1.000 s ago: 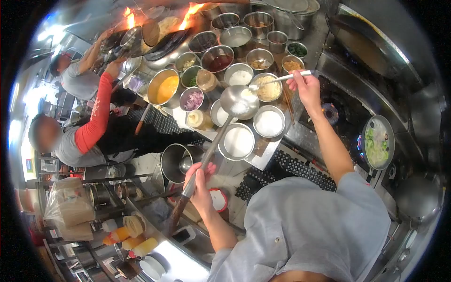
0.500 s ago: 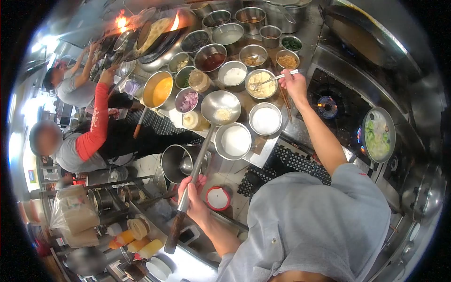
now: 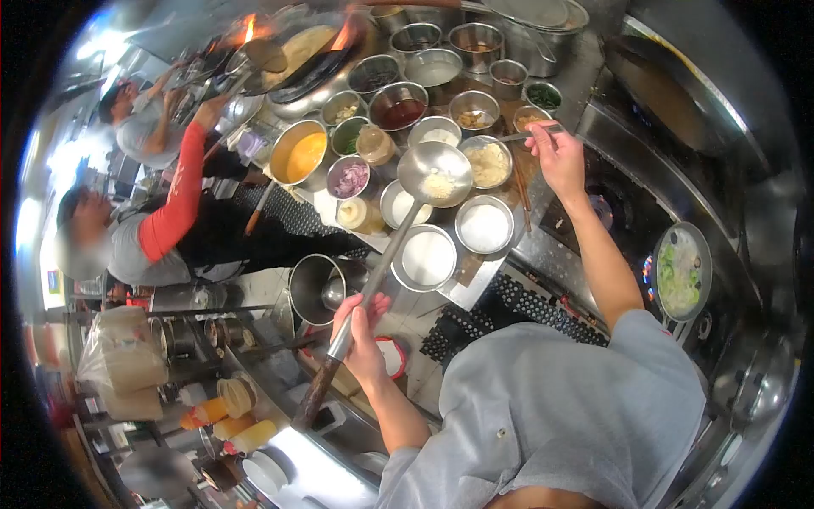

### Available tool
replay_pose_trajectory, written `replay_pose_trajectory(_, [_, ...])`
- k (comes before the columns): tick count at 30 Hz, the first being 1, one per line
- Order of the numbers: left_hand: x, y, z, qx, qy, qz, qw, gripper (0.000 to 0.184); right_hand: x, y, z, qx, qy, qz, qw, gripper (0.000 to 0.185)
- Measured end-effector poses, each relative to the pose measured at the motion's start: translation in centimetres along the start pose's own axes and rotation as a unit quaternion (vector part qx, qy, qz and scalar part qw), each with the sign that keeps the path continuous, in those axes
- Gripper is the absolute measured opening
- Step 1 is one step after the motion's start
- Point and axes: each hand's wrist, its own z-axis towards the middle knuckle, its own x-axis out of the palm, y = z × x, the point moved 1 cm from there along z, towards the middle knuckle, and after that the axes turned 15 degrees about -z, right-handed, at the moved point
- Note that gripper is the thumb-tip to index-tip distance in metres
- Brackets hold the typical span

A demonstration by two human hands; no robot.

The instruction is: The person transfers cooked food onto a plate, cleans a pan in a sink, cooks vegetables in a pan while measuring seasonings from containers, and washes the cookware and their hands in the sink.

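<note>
My left hand [image 3: 363,343] is wrapped round the long handle of a metal ladle [image 3: 417,166]. A small heap of pale minced stuff [image 3: 437,186] lies in the ladle's bowl, which hangs over the steel pots. My right hand [image 3: 558,161] grips the end of a thin metal spoon [image 3: 524,134]. The spoon reaches left towards the ladle; I cannot make out its tip clearly. Just below the spoon is a pot of pale yellow mince [image 3: 489,164]. Two pots of white powder, one nearer [image 3: 425,258] and one to its right [image 3: 484,225], stand below the ladle.
A pan with green vegetables [image 3: 680,270] sits on a lit burner at right. Pots of orange liquid [image 3: 303,156] and chopped purple onion [image 3: 349,177] stand left. Two co-workers are at left, near a flaming wok [image 3: 309,55]. A large wok [image 3: 678,102] is at upper right.
The ladle has moved right and up, closer to the pot of yellow mince. My right hand has drawn the spoon out of that pot, above its rim. The view has shifted slightly.
</note>
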Motion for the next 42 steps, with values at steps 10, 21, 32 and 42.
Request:
replay_pose_trajectory(10, [-1.5, -2.4, -7.6, 0.054, -0.024, 0.029, 0.998, 0.018, 13.3, -4.5, 7.7, -0.157, 0.131, -0.125, 0.971, 0.026])
replay_pose_trajectory(21, [2.9, 5.5, -15.2, 0.354, 0.059, 0.166, 0.918, 0.018, -7.3, 15.1, -33.2, 0.242, 0.612, 0.498, 0.564, 0.04])
replay_pose_trajectory(32, [0.6, 16.2, -33.5, -0.011, 0.385, 0.246, 0.89, 0.031, -28.6, 2.5, -46.1, 0.359, 0.087, 0.211, 0.905, 0.043])
replay_pose_trajectory(42, [-27.1, 27.2, -52.6, -0.347, 0.373, 0.482, 0.713, 0.033, -49.5, -14.5, -52.6, 0.231, 0.072, -0.426, 0.871, 0.062])
